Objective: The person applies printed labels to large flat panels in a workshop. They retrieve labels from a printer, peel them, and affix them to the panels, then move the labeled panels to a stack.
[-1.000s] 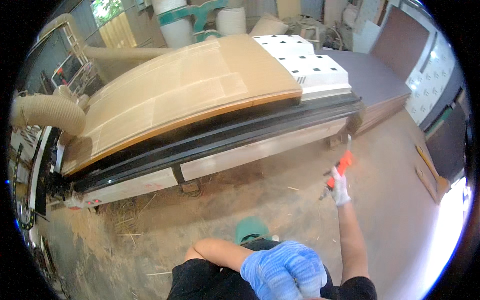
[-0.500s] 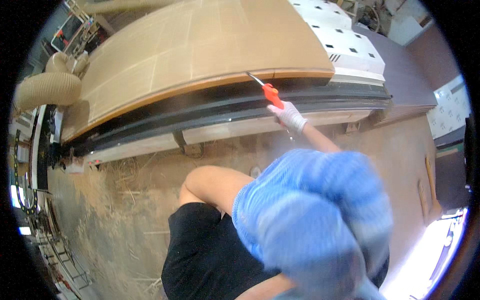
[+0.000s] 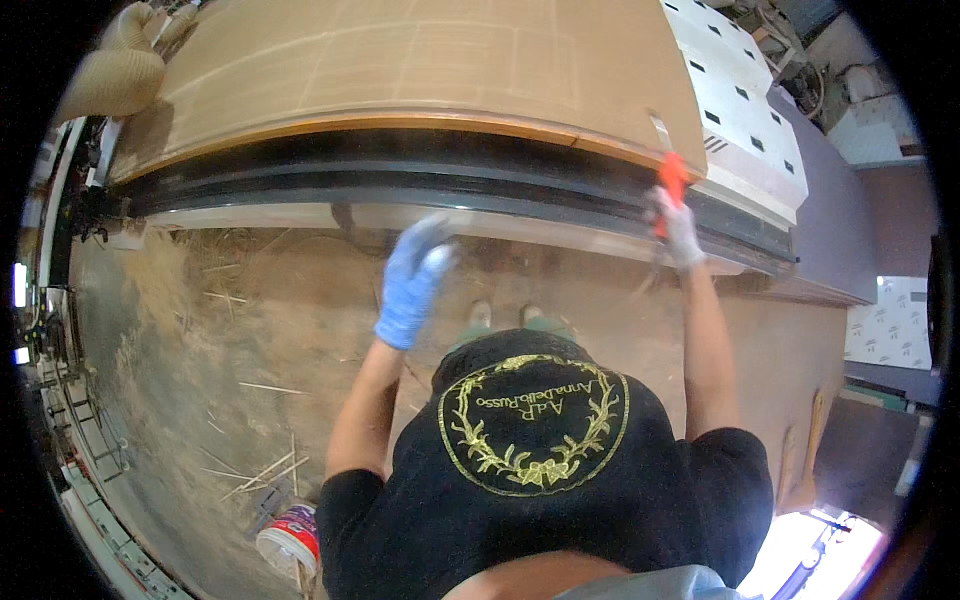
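My right hand, in a pale glove, is wrapped round the red handle of a knife. Its metal blade points up and away over the near right part of a large brown board. Whether the blade touches the board cannot be made out. My left hand wears a blue knitted glove and is in the air in front of the machine's near rail. No object shows in it; its fingers look stretched out, with the tips blurred.
The board lies on a bed with dark rails. A white slotted cover stands at its right end, beside stacked dark sheets. A ribbed hose hangs at far left. Wood strips and a bucket are on the floor.
My left hand has dropped from close before the camera to the front of the machine. The knife in my right hand has moved right along the board's near edge. My body has straightened.
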